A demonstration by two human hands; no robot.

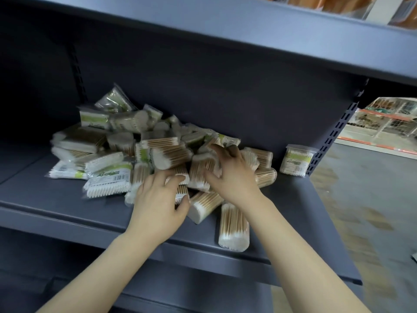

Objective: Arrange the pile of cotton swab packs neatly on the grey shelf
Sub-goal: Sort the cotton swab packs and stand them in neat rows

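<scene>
Heap of cotton swab packs (144, 152) lying jumbled across the middle of the grey shelf (56, 199), against the back panel (203, 96); nothing lined up there yet. One pack standing upright (295, 162) at the far right by the slotted upright (334, 134), apart from the heap. One cylinder pack (233, 227) lying alone near the front lip, its swab tips pointing outward.

Left hand (158, 202) down at the front of the heap, fingers curled about a pack of wooden-stemmed swabs (181, 192), thumb under it: a grasp, by the look of it. Right hand (228, 175) spread over the middle of the heap, fingers bent onto a pack (203, 170) there; whether closed round it or only pressing, impossible to tell through the blur.

Risks from here:
- Slippery film wrappers and round packs, likely to slide or roll. Pulling one from low in the heap probably loosens those leaning on it and sends them forward.
- Lone cylinder pack close to the edge; a brush from the right forearm could well knock it off to the floor.
- Mixed shapes, flat packs at left and cylinders at right; stacked together, rows likely to lean and topple.
- Upright pack at the far right easily tipped by a sweep of packs pushed that way.
</scene>
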